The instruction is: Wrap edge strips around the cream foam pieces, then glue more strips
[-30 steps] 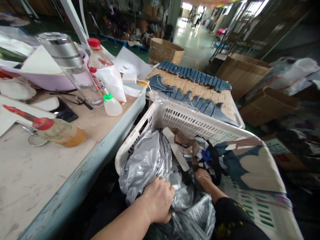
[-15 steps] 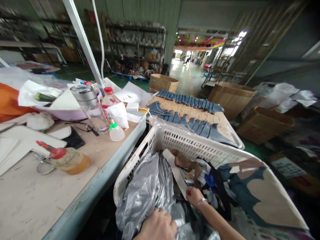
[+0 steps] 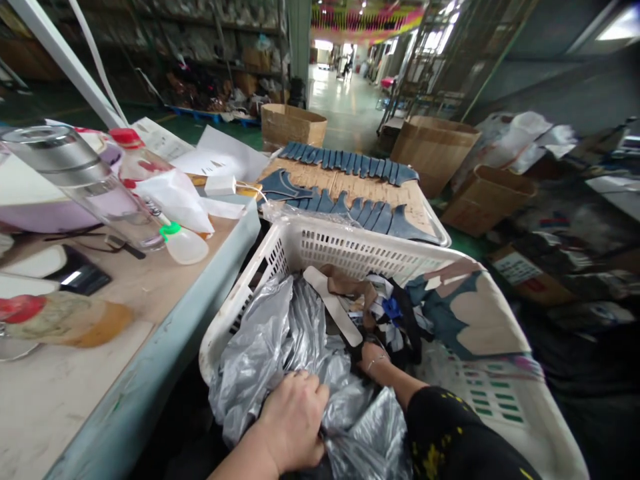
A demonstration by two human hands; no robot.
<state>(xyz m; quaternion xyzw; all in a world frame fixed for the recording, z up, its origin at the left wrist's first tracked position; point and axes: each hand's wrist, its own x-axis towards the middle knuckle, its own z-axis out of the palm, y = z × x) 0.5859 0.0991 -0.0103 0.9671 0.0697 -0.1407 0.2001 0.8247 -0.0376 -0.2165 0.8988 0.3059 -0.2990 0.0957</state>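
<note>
My left hand (image 3: 296,415) is closed on a crumpled grey plastic bag (image 3: 263,333), which lies in the left part of a white plastic basket (image 3: 345,243). Deeper in the basket is my right hand (image 3: 373,359), a bracelet at its wrist. Dark material and the bag hide its fingers. The rounded end of a long beige strip (image 3: 334,305) lies just beside it. Beyond that sit a brown strip (image 3: 353,285), a blue scrap (image 3: 391,308) and other mixed scraps. Dark blue and beige cut sheets (image 3: 487,319) hang over the basket's right side.
Left of the basket, a worktable (image 3: 117,393) carries a glass flask (image 3: 95,187), a green-necked squeeze bottle (image 3: 185,245) and a glue bottle (image 3: 65,321). Behind the basket, blue cut pieces (image 3: 370,212) lie in rows on a board. Cardboard boxes (image 3: 433,150) stand beyond.
My right hand has sunk lower among the scraps, away from the beige strip's end. My left hand has moved further into the basket, still on the bag. The view has tilted down.
</note>
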